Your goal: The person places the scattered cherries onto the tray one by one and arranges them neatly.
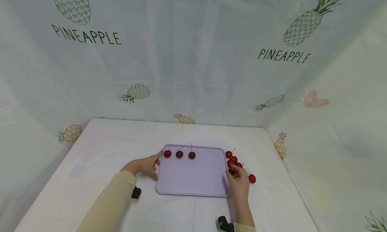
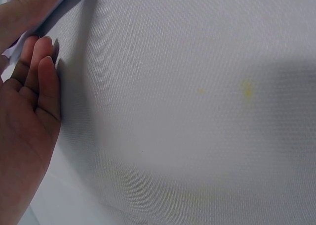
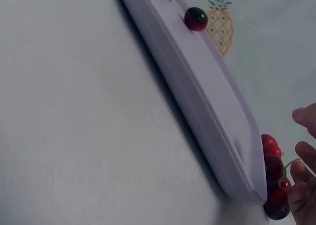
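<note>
Backdrop point(image 1: 193, 67): pale cloth printed with pineapples point(image 1: 303, 28), plus a pink heart point(image 1: 315, 100) toward the right.
Right grip point(image 1: 239, 183): from my end I see it at the cherry heap point(image 1: 230, 163), thumb and forefinger reaching to a dark cherry point(image 1: 231, 171); I cannot tell whether it has hold of that fruit.
Left grip point(image 1: 145, 165): released, thumb and forefinger spread, touching the left edge of the lilac tray point(image 1: 193, 178).
Heap: red and darker fruit bunched just beside the tray's right edge, partly hidden from me by the fingers.
Lone cherry point(image 1: 252, 178): just right of the right hand, lying on the counter point(image 1: 284, 198).
Tray: flat between the two hands, corners rounded.
Row of three cherries point(image 1: 179, 154): on the tray, along its far edge, starting at the left corner; I see their stems pointing away from the person.
Sleeves point(image 1: 109, 198): pale yellow.
Black devices point(image 1: 136, 192): I count one at each wrist.
Counter: white-covered, running back to the backdrop.
</note>
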### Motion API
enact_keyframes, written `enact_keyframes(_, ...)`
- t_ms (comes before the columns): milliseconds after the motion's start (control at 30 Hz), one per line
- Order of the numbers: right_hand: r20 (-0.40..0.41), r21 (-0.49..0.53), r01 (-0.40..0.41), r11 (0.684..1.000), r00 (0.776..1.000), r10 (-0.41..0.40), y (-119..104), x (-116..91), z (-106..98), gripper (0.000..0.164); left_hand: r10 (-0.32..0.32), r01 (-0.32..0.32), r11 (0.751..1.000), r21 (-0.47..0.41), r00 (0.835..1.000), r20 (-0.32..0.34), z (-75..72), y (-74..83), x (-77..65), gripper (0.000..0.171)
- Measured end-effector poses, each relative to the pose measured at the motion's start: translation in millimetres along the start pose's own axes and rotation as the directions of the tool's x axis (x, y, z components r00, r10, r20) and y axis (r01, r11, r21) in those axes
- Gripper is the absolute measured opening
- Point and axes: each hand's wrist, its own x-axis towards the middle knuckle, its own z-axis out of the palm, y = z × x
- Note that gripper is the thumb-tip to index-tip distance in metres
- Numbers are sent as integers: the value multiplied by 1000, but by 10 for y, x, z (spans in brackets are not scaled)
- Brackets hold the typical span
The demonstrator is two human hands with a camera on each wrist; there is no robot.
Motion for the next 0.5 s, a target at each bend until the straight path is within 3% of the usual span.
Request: enact_keyframes(500,89,-166,-33,986,995,48,101,124,-91,39,5,-5,1000,-3,1000,5,2,-53,27,121)
